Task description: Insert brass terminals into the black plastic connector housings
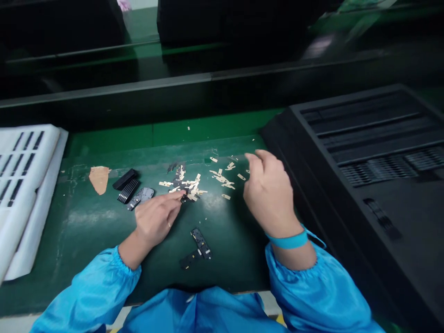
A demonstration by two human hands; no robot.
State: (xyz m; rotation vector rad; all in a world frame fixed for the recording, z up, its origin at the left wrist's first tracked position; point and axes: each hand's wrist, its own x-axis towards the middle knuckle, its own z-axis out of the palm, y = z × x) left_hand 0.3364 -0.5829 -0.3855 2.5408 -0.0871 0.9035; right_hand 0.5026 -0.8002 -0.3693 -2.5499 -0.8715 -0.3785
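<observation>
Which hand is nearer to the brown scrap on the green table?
Left. The left hand is right of the brown scrap, nearer the person; the right hand is much farther right.

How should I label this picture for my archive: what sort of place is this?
Probably a factory's small-parts assembly area, perhaps electronics: flat black components, loose pale tabs and a corded blue wristband suggest it.

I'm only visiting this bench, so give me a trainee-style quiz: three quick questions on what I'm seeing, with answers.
1. The left hand's fingers are at: A) the black tray; B) the bench's near edge; C) the pale strips.
2. True or false: the white tray is left of the brown scrap.
3. Fill in: the blue band is on the ____ wrist.

Key: 1 C; 2 true; 3 right.
</observation>
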